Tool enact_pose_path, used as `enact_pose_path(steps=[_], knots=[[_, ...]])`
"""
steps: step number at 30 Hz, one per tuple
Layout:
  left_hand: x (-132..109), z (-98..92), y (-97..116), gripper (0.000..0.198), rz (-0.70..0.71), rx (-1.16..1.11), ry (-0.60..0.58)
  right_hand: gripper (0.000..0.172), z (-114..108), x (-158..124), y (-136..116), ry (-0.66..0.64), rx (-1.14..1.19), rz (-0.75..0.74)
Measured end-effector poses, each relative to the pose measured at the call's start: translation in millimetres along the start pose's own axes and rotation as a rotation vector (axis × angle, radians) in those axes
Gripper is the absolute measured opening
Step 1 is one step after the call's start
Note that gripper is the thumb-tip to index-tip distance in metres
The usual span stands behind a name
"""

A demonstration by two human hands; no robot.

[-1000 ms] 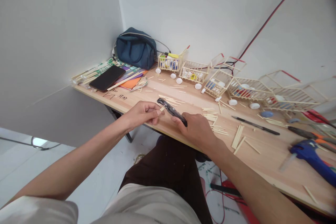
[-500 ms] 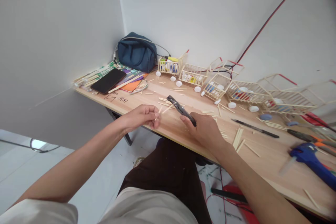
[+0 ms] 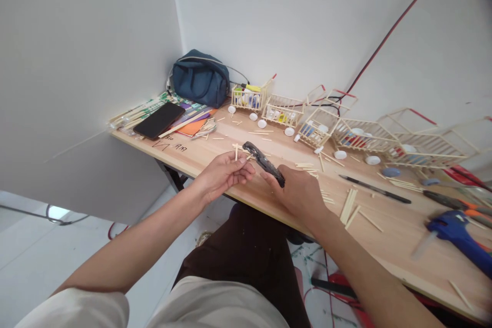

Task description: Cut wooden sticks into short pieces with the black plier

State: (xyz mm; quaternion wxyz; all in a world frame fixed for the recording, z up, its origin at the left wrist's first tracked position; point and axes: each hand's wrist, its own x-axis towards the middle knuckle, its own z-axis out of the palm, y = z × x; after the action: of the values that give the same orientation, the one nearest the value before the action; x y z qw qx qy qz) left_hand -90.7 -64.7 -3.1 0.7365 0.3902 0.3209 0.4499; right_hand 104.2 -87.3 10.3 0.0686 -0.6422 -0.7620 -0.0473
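My left hand (image 3: 227, 173) pinches a short thin wooden stick (image 3: 236, 152), which points up above the fingertips. Close on its right, my right hand (image 3: 298, 187) is wrapped round a dark hand tool (image 3: 264, 162). The tool's head lies just above the left fingertips, near the stick; whether they touch is hidden. Behind both hands, cut sticks (image 3: 303, 165) lie scattered on the wooden table (image 3: 261, 202).
Small stick-built carts (image 3: 283, 113) with white wheels line the wall. A blue bag (image 3: 202, 79) and a black phone (image 3: 159, 119) are at the left. On the right lie a pen (image 3: 374, 188), orange-handled pliers (image 3: 446, 200) and a blue glue gun (image 3: 457, 236).
My left hand has moved right and slightly up, closer to the tool, and its stick now stands more upright. My right hand and the tool have shifted slightly left.
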Motion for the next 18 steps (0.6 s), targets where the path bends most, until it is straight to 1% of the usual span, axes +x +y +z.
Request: enact_pose_path(steps=[2, 3, 6, 8, 10, 11, 13, 18], knots=[[-0.4, 2.1, 0.0, 0.027, 0.033, 0.037, 0.020, 0.055, -3.2, 0.9, 1.0, -0.036, 0.087, 0.010], [-1.2, 3.6, 0.8, 0.028, 0.049, 0.053, 0.025, 0.058, -5.3, 1.6, 2.0, -0.072, 0.168, 0.004], [-5.0, 9.3, 5.0, 0.030, 0.079, 0.088, 0.027, 0.067, -11.8, 3.9, 7.0, -0.232, 0.511, -0.027], [-7.9, 13.4, 7.7, 0.029, 0.098, 0.104, 0.026, 0.071, -15.1, 4.9, 10.6, -0.346, 0.718, -0.015], [-10.6, 17.2, 9.3, 0.029, 0.123, 0.122, 0.025, 0.073, -16.9, 4.8, 13.3, -0.426, 0.844, 0.016], [-11.6, 18.9, 9.8, 0.028, 0.137, 0.130, 0.025, 0.073, -17.4, 4.4, 14.0, -0.446, 0.875, 0.023], [-13.1, 21.9, 9.9, 0.028, 0.157, 0.146, 0.032, 0.073, -18.2, 2.7, 14.4, -0.442, 0.887, 0.024], [-13.3, 26.2, 8.0, 0.026, 0.244, 0.231, 0.067, 0.070, -20.4, -1.9, 11.4, -0.353, 0.857, 0.008]])
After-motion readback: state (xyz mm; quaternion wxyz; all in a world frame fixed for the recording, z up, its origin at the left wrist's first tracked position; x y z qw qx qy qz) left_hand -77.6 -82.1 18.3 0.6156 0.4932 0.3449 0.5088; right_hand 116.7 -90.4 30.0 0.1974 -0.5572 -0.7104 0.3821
